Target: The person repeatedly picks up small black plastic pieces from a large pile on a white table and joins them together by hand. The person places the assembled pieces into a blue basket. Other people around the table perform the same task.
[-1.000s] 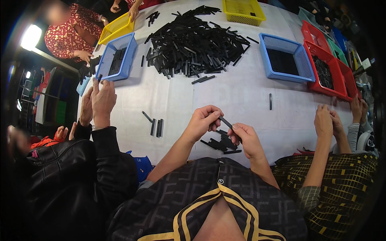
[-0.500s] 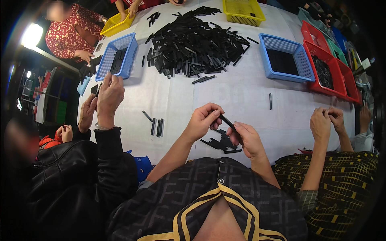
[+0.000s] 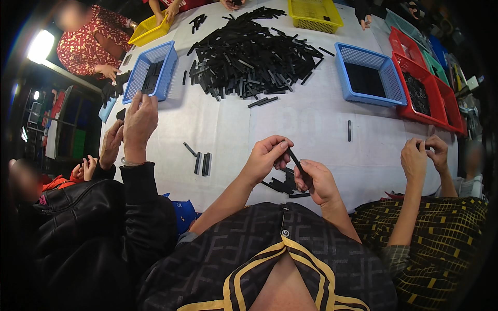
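Observation:
Between my two hands I hold a slim black strip (image 3: 295,160), slanting down from left to right. My left hand (image 3: 268,157) pinches its upper end between thumb and fingers. At the lower end, the thumb and fingers of my right hand (image 3: 317,181) close on the strip. Beneath and between my hands lies a small cluster of similar black strips (image 3: 282,183), partly hidden by the right hand. Farther off, a large heap of black strips (image 3: 249,57) spreads over the white-covered table (image 3: 233,129).
Blue baskets (image 3: 170,72) (image 3: 371,98) holding black pieces stand left and right of the heap. Red bins (image 3: 441,118) line the right side; a yellow basket (image 3: 316,23) stands at the back. Co-workers' hands (image 3: 139,129) (image 3: 415,160) work on both sides. Loose strips (image 3: 202,164) lie left of me.
The strip between my hands has tilted more steeply, and both hands have shifted slightly. At the far right back, another person's hand has come into view over the table.

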Tool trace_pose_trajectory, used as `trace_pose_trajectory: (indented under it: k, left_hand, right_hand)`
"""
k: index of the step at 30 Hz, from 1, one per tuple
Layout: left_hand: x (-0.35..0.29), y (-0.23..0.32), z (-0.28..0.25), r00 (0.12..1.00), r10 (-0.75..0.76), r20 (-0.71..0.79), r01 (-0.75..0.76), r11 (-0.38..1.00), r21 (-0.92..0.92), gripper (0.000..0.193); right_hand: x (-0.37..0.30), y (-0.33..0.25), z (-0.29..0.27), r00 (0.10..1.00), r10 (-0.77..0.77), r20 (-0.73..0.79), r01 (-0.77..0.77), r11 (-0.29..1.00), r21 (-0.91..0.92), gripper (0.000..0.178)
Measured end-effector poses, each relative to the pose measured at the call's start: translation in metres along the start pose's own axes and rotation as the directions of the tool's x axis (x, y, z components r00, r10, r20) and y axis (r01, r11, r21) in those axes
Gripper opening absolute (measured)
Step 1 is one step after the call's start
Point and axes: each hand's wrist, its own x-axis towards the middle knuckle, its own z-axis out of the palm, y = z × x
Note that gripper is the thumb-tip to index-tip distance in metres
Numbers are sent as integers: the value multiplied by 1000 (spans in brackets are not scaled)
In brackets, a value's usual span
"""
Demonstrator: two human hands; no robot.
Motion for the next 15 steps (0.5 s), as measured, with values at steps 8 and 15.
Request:
trace_pose_trajectory:
  k: [8,15]
  left_hand:
    - [0,2,0,995,-65,-71,67,998,19,19]
    - [0,-4,16,995,-12,-101,24,992,121,18]
  right_hand:
    - [4,1,5,998,28,-59,-27,1000,8,34]
    - [25,21,5,969,-151,-194,107,969,-222,33]
